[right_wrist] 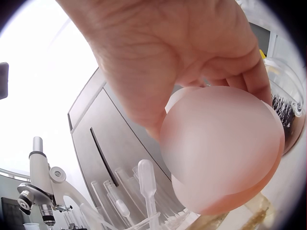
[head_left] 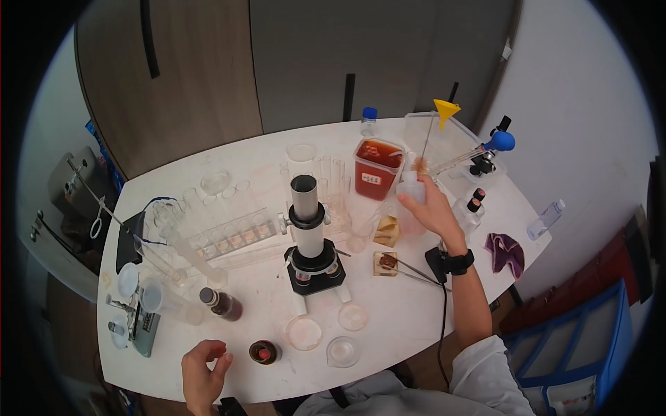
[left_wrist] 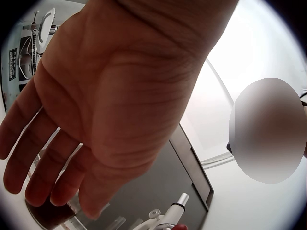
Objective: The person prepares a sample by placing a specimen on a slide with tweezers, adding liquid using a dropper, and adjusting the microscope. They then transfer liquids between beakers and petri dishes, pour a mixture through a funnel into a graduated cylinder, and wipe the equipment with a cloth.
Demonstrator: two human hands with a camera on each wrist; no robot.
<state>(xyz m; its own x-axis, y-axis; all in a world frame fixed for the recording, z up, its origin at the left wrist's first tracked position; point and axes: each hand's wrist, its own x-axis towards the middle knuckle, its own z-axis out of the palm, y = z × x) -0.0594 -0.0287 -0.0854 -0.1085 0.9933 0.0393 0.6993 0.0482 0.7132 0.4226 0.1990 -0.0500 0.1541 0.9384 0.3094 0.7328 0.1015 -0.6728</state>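
Note:
At the right side of the table, my right hand (head_left: pixel 431 206) grips a translucent white plastic bottle (head_left: pixel 412 188) round its upper part. The right wrist view has the bottle's rounded pinkish body (right_wrist: pixel 225 153) below the palm, fingers and thumb on either side. My left hand (head_left: pixel 203 367) is at the front edge with nothing in it, fingers relaxed; in the left wrist view its fingers (left_wrist: pixel 43 163) hang slightly bent. Nearest to it stand a small open brown jar (head_left: pixel 264 352) with something red inside and a capped brown bottle (head_left: pixel 222 304).
A microscope (head_left: pixel 310 243) stands mid-table between the hands. Behind my right hand are a tub of red-brown liquid (head_left: pixel 379 168) and a yellow funnel (head_left: pixel 446 111). A test tube rack (head_left: pixel 236 234), a small balance (head_left: pixel 142 326) and glass dishes (head_left: pixel 304 333) stand elsewhere. Tweezers (head_left: pixel 413 269) lie near a small specimen box (head_left: pixel 386 264).

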